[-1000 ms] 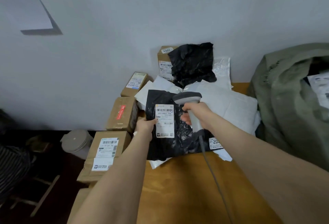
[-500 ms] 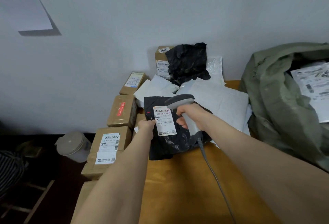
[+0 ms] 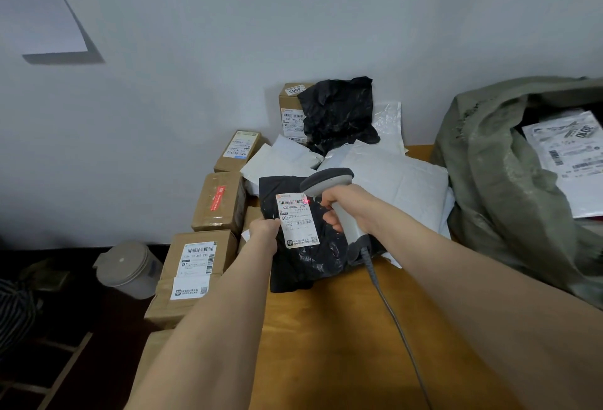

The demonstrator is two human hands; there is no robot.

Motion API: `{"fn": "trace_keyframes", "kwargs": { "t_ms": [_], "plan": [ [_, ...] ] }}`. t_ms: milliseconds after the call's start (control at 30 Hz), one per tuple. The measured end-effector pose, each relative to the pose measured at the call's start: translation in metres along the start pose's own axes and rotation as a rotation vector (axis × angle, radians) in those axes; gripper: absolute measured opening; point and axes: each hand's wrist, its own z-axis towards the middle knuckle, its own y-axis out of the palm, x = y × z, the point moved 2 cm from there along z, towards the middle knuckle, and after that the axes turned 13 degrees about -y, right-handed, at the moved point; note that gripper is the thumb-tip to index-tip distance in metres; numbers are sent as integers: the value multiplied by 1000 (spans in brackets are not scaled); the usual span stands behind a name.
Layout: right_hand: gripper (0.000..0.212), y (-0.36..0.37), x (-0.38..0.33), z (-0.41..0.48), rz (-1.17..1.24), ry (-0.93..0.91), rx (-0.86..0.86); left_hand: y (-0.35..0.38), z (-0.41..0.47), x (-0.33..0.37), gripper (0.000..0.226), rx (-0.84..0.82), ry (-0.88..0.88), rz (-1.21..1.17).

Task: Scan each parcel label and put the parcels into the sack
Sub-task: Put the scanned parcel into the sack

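Two bare hands at a wooden table [image 3: 326, 341]: left hand [image 3: 265, 230] pinches a black poly mailer [image 3: 306, 263] by its label [image 3: 297, 218], right hand [image 3: 347, 205] grips a corded barcode scanner [image 3: 326, 178] aimed at it. One labelled white mailer [image 3: 574, 161] already lies in the green sack [image 3: 489, 187]; many cardboard boxes [image 3: 219, 202] and bags apparently remain

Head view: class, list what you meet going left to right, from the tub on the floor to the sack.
Tub → nearest box → left hand → held parcel → right hand on scanner → sack.
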Motion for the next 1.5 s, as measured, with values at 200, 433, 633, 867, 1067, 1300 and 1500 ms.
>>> {"fn": "trace_keyframes", "kwargs": {
  "t_ms": [200,433,633,867,1067,1300,1500],
  "plan": [
    [6,1,0,0,13,13,63,0,0,-1,39,6,-10,-8],
    [7,5,-2,0,7,19,54,-1,0,-1,36,-11,-4,-25],
    [8,8,-3,-1,16,14,26,-1,3,-1,39,-12,-20,7],
    [4,5,-3,1,-2,20,37,-2,8,0,39,4,-30,-9],
    [5,3,0,4,-5,50,89,-2,8,2,39,0,-39,-4],
    [3,4,0,8,-10,31,76,-2,6,4,42,4,-32,-4],
    [5,5,0,7,7,25,42,-1,4,5,42,4,-31,-9]
  ]
}}
